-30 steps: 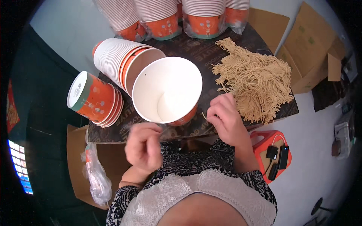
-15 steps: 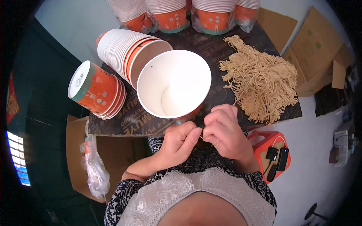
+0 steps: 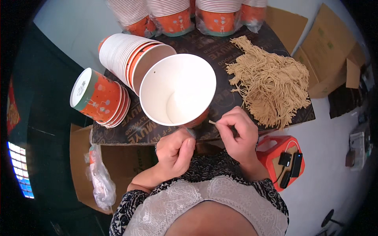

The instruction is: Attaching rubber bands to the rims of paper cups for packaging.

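Note:
A large white-lined paper bucket (image 3: 179, 90) with an orange outside stands at the table's front, its mouth tilted toward me. A small hole shows near its left rim. My right hand (image 3: 238, 135) is closed in a pinch just right of the bucket, and a short end of tan cord (image 3: 212, 122) sticks out from its fingertips. Below the bucket's front rim, my left hand (image 3: 175, 151) is closed with the thumb laid over curled fingers; whatever it holds is hidden. A heap of tan cords (image 3: 271, 86) lies to the right.
Behind the bucket lies a nested stack of buckets (image 3: 118, 57); a shorter stack (image 3: 102, 98) stands upside down at left. Several plastic-wrapped stacks (image 3: 173, 21) line the dark table's (image 3: 212, 49) back. Cardboard boxes (image 3: 327, 51) and a red stool (image 3: 271, 155) are at right.
My hands, close together before, have moved apart. The left went slightly down and left, and the right now shows the cord end in its pinch. The view has shifted slightly.

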Demonstrator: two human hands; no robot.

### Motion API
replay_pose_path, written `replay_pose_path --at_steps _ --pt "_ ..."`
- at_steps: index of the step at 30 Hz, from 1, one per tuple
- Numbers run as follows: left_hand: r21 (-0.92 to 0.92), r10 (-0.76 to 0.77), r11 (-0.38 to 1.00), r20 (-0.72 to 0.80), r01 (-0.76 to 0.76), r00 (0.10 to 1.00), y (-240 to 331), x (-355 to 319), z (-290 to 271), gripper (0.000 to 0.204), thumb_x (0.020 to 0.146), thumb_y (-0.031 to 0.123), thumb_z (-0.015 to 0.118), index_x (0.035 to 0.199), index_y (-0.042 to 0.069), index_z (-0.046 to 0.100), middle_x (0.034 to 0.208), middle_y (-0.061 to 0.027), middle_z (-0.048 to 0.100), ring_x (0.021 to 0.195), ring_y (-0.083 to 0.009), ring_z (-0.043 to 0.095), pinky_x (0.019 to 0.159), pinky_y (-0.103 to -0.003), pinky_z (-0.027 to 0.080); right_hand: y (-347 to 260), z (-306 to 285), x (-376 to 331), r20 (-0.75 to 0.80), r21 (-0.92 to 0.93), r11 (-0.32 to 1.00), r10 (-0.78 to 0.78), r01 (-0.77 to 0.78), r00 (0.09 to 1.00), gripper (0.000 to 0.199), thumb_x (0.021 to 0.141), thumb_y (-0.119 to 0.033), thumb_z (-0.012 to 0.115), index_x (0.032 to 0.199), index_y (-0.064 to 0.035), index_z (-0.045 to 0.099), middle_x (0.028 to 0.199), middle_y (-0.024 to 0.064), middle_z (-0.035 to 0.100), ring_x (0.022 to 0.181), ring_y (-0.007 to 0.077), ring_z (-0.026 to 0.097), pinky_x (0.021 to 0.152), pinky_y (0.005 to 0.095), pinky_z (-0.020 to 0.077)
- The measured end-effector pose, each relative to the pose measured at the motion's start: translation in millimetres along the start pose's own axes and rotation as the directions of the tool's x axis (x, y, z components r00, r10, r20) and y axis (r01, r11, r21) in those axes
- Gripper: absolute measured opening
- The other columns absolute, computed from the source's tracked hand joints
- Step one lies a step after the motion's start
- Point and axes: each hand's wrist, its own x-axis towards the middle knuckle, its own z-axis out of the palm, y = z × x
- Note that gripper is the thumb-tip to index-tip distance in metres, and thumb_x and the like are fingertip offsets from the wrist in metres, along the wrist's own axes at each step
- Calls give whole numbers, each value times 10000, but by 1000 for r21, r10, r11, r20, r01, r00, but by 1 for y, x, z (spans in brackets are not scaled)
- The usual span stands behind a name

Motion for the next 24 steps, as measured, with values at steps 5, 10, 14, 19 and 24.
replay_pose_path --at_steps 5,10,14,19,24 --pt "17 80 997 -23 -79 997 -1 -1 2 127 896 -61 565 781 -6 566 667 -77 563 519 -201 539 493 -299 419 9 14 5 -195 6 1000 3 -1 981 157 778 105 700 844 -6 611 775 92 608 659 216 578 572 310 452" --pt "29 91 996 -24 -90 996 0 -2 0 123 875 -74 573 776 -2 561 670 -91 567 519 -212 538 490 -300 420 12 20 9 -224 4 999 -47 49 974 155 783 103 704 843 -7 613 773 89 607 655 205 571 568 308 447" --pt "37 140 989 -14 -140 990 1 -1 -1 231 986 39 475 767 -11 527 655 -85 560 537 -156 510 503 -282 409 14 23 10 -230 15 998 -60 65 971 156 784 98 709 850 -7 615 774 87 608 657 208 571 569 312 446" --pt "-18 142 990 37 -141 989 15 6 -22 86 879 -28 541 795 -14 558 704 -123 596 573 -224 570 536 -309 464 15 24 11 -223 -5 996 -84 85 971 142 791 96 702 854 3 615 776 79 606 661 179 563 571 283 432" --pt "307 71 951 -87 -41 994 46 44 -44 78 897 -46 496 858 -34 562 832 -131 609 685 -198 579 631 -266 462 15 26 13 -219 -31 996 -83 78 972 132 797 101 693 859 11 620 771 64 600 650 132 545 561 243 408"
